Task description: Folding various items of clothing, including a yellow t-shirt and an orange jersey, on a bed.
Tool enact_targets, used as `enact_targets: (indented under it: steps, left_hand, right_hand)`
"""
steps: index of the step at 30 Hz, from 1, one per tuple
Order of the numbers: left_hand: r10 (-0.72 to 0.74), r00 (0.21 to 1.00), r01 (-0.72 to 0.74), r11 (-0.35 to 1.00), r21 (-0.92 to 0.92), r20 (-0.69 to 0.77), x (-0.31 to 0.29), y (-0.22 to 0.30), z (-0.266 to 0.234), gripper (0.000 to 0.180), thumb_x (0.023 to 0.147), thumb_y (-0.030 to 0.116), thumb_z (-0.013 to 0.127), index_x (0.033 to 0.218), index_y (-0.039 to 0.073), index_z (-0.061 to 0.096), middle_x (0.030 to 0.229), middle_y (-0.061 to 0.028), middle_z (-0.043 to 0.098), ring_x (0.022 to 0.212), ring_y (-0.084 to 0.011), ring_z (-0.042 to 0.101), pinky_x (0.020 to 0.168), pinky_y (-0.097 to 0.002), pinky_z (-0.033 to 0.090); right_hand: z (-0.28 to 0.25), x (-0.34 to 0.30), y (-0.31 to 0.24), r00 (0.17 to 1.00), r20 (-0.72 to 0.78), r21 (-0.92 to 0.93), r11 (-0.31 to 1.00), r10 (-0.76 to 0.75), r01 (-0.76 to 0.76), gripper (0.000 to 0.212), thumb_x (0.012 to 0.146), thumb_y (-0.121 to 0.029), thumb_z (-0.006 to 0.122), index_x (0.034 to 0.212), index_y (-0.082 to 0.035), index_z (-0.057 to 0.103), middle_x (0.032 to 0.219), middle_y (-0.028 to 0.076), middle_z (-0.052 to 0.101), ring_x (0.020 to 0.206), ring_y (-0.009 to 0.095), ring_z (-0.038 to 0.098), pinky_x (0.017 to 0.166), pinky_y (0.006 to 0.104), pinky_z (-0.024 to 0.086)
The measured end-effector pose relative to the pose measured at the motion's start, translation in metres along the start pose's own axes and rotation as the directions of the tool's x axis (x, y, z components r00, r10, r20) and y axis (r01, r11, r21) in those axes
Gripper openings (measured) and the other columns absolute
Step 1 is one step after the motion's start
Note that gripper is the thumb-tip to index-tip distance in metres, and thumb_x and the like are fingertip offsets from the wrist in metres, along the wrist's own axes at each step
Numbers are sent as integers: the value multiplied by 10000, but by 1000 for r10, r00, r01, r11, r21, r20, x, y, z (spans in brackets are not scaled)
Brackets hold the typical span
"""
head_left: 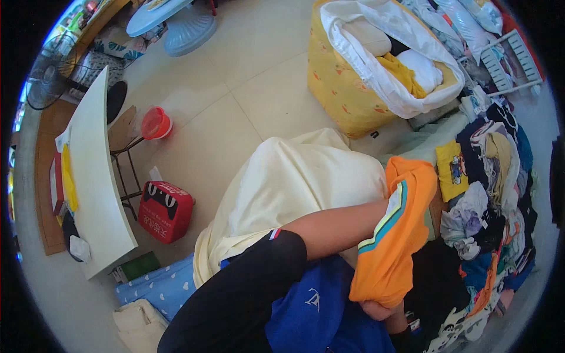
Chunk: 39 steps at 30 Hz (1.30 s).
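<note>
An orange garment (393,259) with a white, yellow and teal striped band hangs over my lap to the right. My left forearm (347,228), in a black sleeve pushed up to the elbow, reaches into it, so the cloth hides my left hand and its fingers. At the garment's lower end, my right hand (378,309) is closed on the fabric, its fingers partly covered. A cream cloth (306,173) drapes over my legs beneath the arm. Beside the orange garment lies a black cloth (434,279).
On the right is a long heap of clothes (497,176) with a folded yellow garment (452,169). A yellow fabric bin (347,88) holding cloths stands ahead. To the left are a white table (97,188), a red box (166,212), a red tub (156,123) and a fan (50,73).
</note>
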<state>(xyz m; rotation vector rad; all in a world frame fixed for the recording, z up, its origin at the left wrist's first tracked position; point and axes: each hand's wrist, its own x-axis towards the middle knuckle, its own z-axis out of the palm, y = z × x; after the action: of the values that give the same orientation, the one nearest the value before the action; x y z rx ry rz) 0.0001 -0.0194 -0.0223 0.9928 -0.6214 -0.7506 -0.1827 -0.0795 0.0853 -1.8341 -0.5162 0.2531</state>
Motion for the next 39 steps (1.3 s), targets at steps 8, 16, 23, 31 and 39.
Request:
enact_targets:
  steps: [8, 16, 23, 31, 39]
  left_hand:
    - [-43, 922, -19, 988, 155, 385, -21, 34, -29, 423, 926, 266, 580, 1261, 14, 522, 1204, -98, 584, 1120, -175, 519, 968, -333, 412]
    - [-235, 950, 180, 951, -253, -207, -55, 165, -122, 196, 931, 275, 547, 962, 98, 626, 888, -46, 654, 862, -187, 638, 826, -340, 506]
    - [171, 833, -250, 965, -82, -526, -83, 191, -193, 274, 977, 322, 494, 998, 71, 599, 937, -78, 656, 889, -180, 636, 851, -370, 503]
    - [278, 662, -377, 926, 12, -696, -42, 218, -194, 195, 981, 250, 509, 933, 75, 580, 874, -32, 623, 799, -119, 603, 761, -286, 493]
    - [246, 744, -247, 965, 88, -621, 0, 217, -238, 253, 962, 245, 541, 1081, 26, 586, 970, -42, 633, 900, -131, 596, 852, -304, 469]
  right_hand:
    - [-29, 7, 9, 908, -420, -53, 998, 0, -25, 543, 729, -138, 730, 1214, 10, 535, 1188, 129, 596, 1080, 248, 589, 917, 369, 461]
    - [-89, -41, 18, 560, -803, -68, 902, 204, -427, 411, 726, -172, 735, 1095, -31, 623, 1083, 78, 655, 1048, 216, 614, 939, 361, 447]
    - [-105, -13, 25, 699, -514, -329, 639, 497, -695, 591, 690, -85, 790, 1223, -25, 542, 1196, 96, 605, 1112, 231, 575, 962, 348, 441]
    - [-144, -4, -70, 721, -619, -636, 339, 312, -693, 681, 705, -437, 761, 1232, -55, 559, 1277, 125, 546, 1226, 329, 473, 1029, 396, 352]
    - [-154, 2, -53, 812, -193, -687, 514, 551, -513, 352, 871, -276, 614, 1116, -22, 619, 1176, 146, 591, 1096, 300, 568, 927, 382, 432]
